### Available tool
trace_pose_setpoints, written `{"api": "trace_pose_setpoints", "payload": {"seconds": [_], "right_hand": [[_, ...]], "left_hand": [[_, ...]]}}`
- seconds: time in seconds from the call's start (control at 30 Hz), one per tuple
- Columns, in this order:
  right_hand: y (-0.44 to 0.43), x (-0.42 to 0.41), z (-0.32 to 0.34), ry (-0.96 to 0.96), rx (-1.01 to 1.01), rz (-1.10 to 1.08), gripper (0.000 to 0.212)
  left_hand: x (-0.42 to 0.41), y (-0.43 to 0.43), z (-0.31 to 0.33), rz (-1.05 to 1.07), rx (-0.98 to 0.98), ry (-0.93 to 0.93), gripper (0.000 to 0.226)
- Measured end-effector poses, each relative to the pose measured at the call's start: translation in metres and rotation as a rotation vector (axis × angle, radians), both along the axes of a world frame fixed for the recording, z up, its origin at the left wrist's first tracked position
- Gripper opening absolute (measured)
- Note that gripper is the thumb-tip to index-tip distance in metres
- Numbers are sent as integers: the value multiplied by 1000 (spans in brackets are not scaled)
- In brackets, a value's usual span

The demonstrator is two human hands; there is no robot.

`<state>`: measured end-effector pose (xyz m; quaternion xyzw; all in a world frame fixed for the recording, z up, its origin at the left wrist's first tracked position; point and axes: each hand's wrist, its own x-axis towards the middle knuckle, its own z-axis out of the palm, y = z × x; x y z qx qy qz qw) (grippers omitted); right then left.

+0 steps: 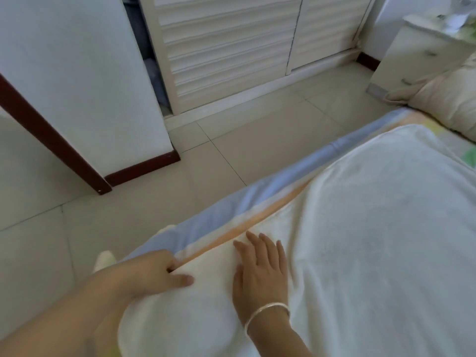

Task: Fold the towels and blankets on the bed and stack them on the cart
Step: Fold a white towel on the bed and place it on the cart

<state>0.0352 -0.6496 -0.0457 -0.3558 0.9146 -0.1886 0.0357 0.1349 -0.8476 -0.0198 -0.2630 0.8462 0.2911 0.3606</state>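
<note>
While your left hand (154,269) pinches the blanket (373,228) edge, your right hand (260,262) presses it flat, fingers straight.

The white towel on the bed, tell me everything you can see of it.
The white towel looks soft and fleecy, spread flat with slight wrinkles over the bed, reaching close to its blue side edge. The left hand pinches its edge, thumb on top; the right hand rests flat on it.

Louvered doors (226,47) and a nightstand (412,55) stand on tiled floor (128,215).
</note>
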Motion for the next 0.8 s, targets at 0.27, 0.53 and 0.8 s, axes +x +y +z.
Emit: {"api": "trace_pose_setpoints", "payload": {"seconds": [0.27,0.53,0.8], "right_hand": [[-27,103,-22,-86,125,-174,66],[-20,126,-3,64,23,110,48],[127,94,-49,119,224,-209,69]], "left_hand": [[45,34,-14,282,-642,402,34],[57,34,-15,228,-858,311,23],[3,153,-9,47,-663,767,60]]}}
